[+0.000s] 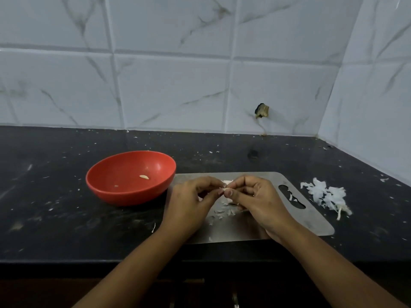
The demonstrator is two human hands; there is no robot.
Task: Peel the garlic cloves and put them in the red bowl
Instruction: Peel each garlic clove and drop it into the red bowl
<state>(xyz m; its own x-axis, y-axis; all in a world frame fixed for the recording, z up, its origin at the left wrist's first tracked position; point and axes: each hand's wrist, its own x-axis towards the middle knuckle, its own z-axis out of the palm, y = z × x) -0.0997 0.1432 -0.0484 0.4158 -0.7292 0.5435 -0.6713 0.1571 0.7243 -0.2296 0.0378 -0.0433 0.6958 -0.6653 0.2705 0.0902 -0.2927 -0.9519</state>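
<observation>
Clove (227, 191) is pinched between the fingers (220, 189) of my left hand (193, 197) and right hand (255, 196), both sets clamped on it, above the steel board (311, 218). The red bowl (124, 196) lies to the left, nearer the left hand. I cannot read the clove's long axis.

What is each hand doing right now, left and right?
Left hand: pinches the garlic clove at its fingertips.
Right hand: pinches the same garlic clove from the other side.
</observation>
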